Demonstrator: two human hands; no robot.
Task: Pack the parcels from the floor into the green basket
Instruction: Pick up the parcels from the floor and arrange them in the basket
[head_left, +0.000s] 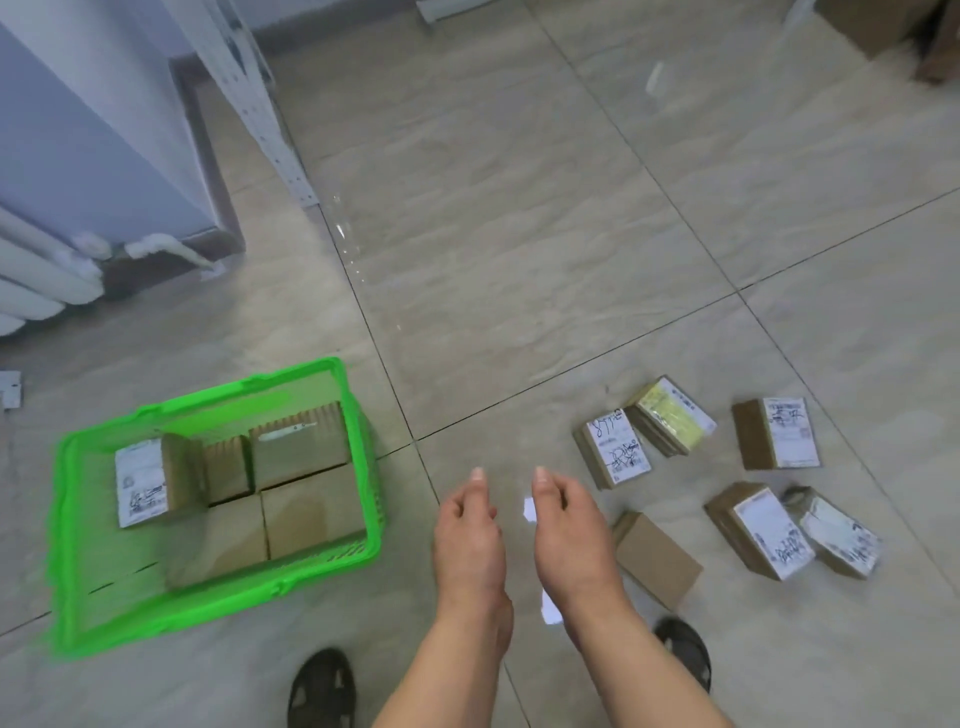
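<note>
1. The left hand (467, 535) and the right hand (566, 535) hang side by side over bare floor tiles (519, 234), palms facing each other. The fingers of both are loosely curled and slightly apart, and neither hand holds anything.
2. Just right of the right hand lies a plain brown parcel (657, 558) with no label showing, its long axis running from upper left to lower right.
3. Above it lies a parcel with handwritten marks (613, 453) on its white label. The scrawl is dark ink, but the blur makes it unreadable. Its long axis runs nearly toward and away from the person.
4. Leaning against that one is a parcel with a yellow label (670, 423), turned diagonally; its print cannot be read.
5. Further right, a white-labelled parcel (777, 434) lies apart from the others, long axis almost straight up the view.
6. Below it, two labelled parcels (795, 535) lie touching, both angled from upper left to lower right; their writing is too smeared to read.
7. The green basket (358, 415) stands on the floor well to the left of the hands, long axis slanting up to the right. It holds several brown parcels; one labelled box (143, 483) stands at its left end, text illegible.
8. Two dark sandals (322, 688) show at the bottom edge.
</note>
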